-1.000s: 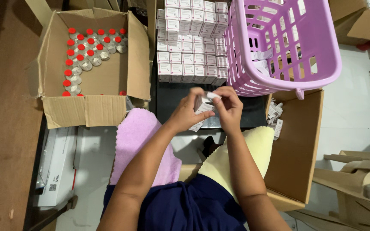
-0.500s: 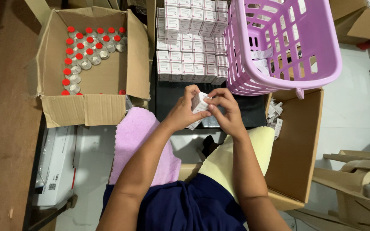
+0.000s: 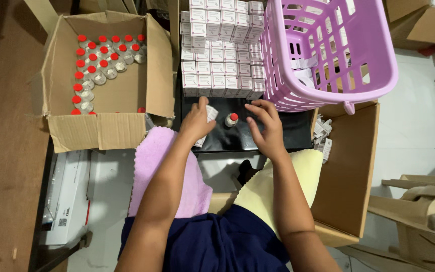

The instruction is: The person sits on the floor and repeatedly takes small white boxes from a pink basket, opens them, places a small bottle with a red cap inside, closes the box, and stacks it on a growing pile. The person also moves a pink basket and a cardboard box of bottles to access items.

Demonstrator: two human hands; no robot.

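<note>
**Vial on black tray, both hands over it**

My left hand (image 3: 197,121) grips a small white carton (image 3: 208,117), fingers closed on it, at the black tray's (image 3: 288,136) left end. My right hand (image 3: 265,126) hovers flat, fingers spread, holding nothing, just right of a red-capped vial (image 3: 231,120) standing upright mid-tray. Stacked white cartons (image 3: 217,60) line the tray's far edge. Purple basket (image 3: 328,50) far right corner; cardboard box of vials (image 3: 106,75) left.

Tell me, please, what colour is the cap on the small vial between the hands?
Red, on the small glass vial; the head view shows it.
</note>
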